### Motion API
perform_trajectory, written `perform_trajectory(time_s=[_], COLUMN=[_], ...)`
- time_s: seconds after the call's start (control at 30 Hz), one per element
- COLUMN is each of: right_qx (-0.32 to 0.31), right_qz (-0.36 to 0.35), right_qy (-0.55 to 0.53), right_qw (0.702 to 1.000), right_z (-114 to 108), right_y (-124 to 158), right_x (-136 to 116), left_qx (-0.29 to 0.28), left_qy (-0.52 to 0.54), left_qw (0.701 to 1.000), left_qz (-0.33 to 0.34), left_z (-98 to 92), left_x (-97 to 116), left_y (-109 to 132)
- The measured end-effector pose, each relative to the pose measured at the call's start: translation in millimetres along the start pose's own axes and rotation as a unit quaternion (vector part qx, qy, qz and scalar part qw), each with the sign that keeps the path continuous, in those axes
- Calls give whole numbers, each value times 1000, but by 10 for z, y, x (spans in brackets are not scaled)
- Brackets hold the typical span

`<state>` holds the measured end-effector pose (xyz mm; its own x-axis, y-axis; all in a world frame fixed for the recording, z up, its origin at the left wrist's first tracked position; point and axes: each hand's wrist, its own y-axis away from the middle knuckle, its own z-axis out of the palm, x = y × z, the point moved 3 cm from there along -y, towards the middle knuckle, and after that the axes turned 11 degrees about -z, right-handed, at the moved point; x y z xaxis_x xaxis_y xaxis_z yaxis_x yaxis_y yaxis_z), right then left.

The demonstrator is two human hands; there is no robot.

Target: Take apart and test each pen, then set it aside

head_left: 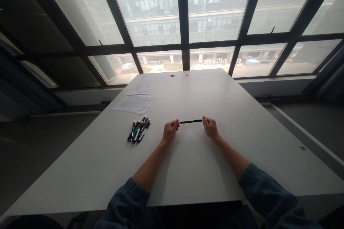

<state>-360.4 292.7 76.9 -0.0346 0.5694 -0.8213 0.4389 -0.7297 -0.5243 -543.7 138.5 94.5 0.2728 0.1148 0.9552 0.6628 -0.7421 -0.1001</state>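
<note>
A thin black pen [190,121] is held level just above the white table [201,164], one end in each hand. My left hand [170,131] is closed, pinching the pen's left end. My right hand [210,127] is closed on the right end. Both forearms stretch out from blue sleeves over the table's near half. To the left of my left hand lies a bundle of several pens [139,130], black, green, blue and white, side by side on the table.
Printed sheets [134,103] lie at the far left of the table, with more paper [145,85] behind them. Two small round holes [172,75] sit near the far edge. Large windows with dark frames stand beyond the table.
</note>
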Motion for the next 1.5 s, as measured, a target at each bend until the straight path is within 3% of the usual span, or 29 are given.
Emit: perform_trajectory(time_s=[0.6, 0.93, 1.03, 1.2, 1.5], right_qx=[-7, -13, -41, -151, -144], right_qz=[0, 55, 95, 106, 161], right_qy=[0, -113, -177, -203, -230], right_qw=[1000, 992, 979, 962, 949], right_z=[2, 43, 102, 185, 173], right_y=[-5, 9, 28, 87, 136], right_x=[-47, -106, -142, -266, -268], left_qx=[20, 47, 39, 15, -9], left_qy=[29, 103, 130, 160, 129], left_qw=[999, 994, 991, 987, 992], left_qz=[3, 6, 6, 7, -11], left_z=[-12, -24, -11, 0, 11], left_x=[-1, 74, 57, 48, 78], left_y=[-4, 26, 13, 15, 50])
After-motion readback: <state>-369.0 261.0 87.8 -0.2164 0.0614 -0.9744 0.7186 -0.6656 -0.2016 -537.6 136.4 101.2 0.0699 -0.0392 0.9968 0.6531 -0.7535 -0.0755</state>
